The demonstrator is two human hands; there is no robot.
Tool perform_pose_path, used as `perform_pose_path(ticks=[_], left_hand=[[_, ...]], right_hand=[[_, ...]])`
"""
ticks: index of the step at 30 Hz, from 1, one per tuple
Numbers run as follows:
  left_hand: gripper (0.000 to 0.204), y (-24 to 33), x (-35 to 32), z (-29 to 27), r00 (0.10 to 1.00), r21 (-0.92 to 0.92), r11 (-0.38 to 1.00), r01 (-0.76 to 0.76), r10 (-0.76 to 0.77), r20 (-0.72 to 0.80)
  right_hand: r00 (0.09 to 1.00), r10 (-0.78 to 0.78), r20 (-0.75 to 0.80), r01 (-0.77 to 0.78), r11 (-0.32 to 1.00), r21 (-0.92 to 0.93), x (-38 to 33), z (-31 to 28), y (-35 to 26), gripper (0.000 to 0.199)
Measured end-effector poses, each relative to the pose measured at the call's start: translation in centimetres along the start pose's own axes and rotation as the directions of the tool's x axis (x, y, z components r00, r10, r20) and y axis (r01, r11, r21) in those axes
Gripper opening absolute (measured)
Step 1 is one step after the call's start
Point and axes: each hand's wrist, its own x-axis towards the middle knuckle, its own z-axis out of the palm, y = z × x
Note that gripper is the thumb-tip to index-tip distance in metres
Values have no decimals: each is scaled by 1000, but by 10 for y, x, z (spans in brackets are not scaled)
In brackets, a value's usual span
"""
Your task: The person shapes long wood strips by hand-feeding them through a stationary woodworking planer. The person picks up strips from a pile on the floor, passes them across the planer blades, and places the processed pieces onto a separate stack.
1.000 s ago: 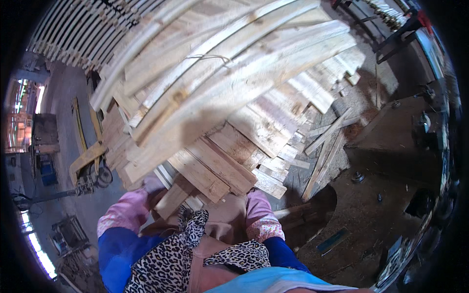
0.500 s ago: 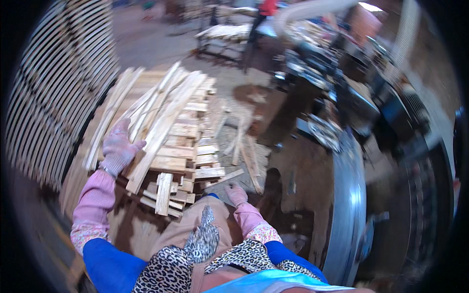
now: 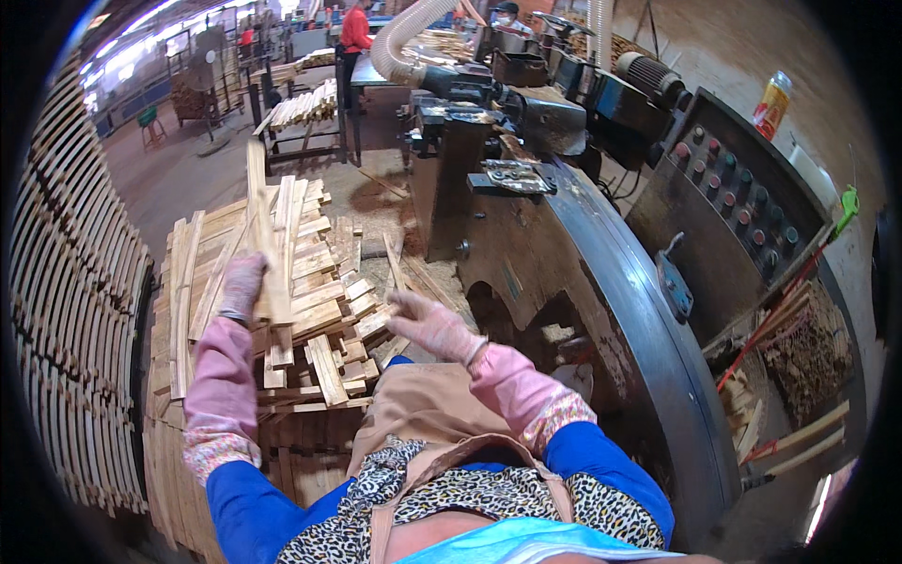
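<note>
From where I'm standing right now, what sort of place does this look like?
Most likely a woodworking workshop or small timber factory: there's a pile of cut wooden pieces, tall stacks of slats along the left, and a heavy machine with a button panel on the right.

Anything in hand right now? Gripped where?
The left hand holds a wooden strip by its lower half, nearer the wearer; the right hand holds nothing visible.
</note>
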Motion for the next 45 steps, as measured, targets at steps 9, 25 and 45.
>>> perform_pose_path(ticks=[9,25,45], left_hand=[[53,311,-34,119,836,-890,285,356,328,440],[50,50,69,84,991,-272,958,87,-55,125],[73,-20,46,-12,928,443,853,276,-356,109]], right_hand=[[789,-394,-471,17,781,-625,-47,-101,-81,72],[438,-211,-874,-804,341,-486,-263,-297,-20,58],[514,40,-857,-842,216,-495,-362,-258,-64,41]])
